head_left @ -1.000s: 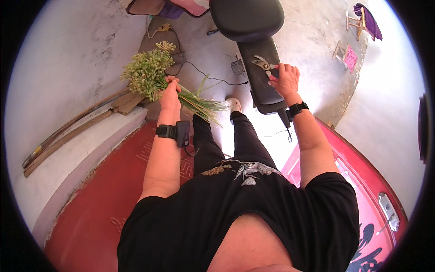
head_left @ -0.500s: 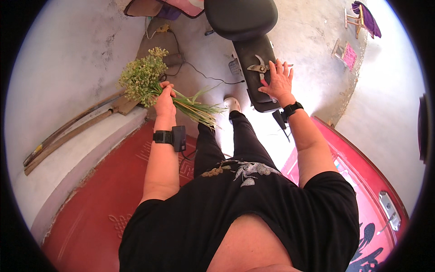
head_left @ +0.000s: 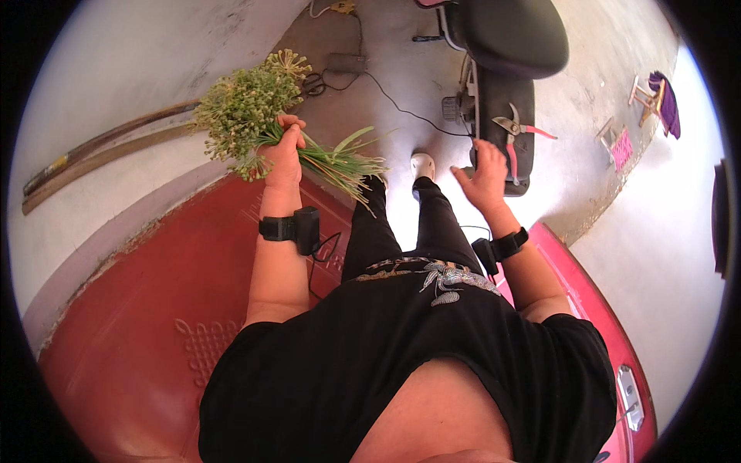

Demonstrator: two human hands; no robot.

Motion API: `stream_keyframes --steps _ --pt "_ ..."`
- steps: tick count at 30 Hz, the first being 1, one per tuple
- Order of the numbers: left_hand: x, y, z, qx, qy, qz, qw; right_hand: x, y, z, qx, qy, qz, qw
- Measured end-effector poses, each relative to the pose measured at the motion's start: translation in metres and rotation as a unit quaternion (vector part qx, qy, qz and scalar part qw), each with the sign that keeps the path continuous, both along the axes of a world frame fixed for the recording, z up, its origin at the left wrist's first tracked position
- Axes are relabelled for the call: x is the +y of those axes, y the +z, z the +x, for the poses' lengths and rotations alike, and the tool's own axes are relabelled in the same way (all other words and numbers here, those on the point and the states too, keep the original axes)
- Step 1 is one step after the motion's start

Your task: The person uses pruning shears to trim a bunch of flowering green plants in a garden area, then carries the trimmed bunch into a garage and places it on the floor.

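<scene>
My left hand (head_left: 285, 150) is closed round the stems of a bunch of green flower heads (head_left: 248, 116). The round seed-like heads stick out to the left of my fist, and the cut stems (head_left: 343, 166) fan out to the right. My right hand (head_left: 486, 176) holds nothing; its fingers are stretched out and the thumb stands apart. Just beyond it, pruning shears (head_left: 512, 135) with red handles lie spread on the black padded seat (head_left: 523, 92) of a scooter-like vehicle.
A larger black saddle (head_left: 513, 35) rises at the top. Long wooden handles (head_left: 116, 147) lean along the wall at left. A black cable (head_left: 401, 112) crosses the floor. Red door panels (head_left: 139, 270) flank me. Small stools, one with purple cloth (head_left: 665, 108), stand at far right.
My right hand has drawn back from the shears, which stay lying on the seat. The view has swung left, so the seat appears farther right. My left hand keeps its hold on the bunch.
</scene>
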State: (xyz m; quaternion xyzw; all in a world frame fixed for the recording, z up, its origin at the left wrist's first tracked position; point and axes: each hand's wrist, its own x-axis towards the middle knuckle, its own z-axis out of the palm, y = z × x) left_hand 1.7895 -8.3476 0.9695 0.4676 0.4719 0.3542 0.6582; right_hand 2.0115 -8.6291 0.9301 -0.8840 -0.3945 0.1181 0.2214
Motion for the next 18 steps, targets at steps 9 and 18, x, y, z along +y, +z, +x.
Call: stream_keyframes --steps 9,18 --pt "0.040 0.025 -0.080 -0.039 -0.034 -0.015 0.999 0.161 0.020 -0.101 0.267 0.226 0.168 0.922" --pt "0.069 0.026 -0.139 -0.083 -0.007 -0.028 0.996 0.293 0.041 -0.205 0.405 0.393 0.034 0.825"
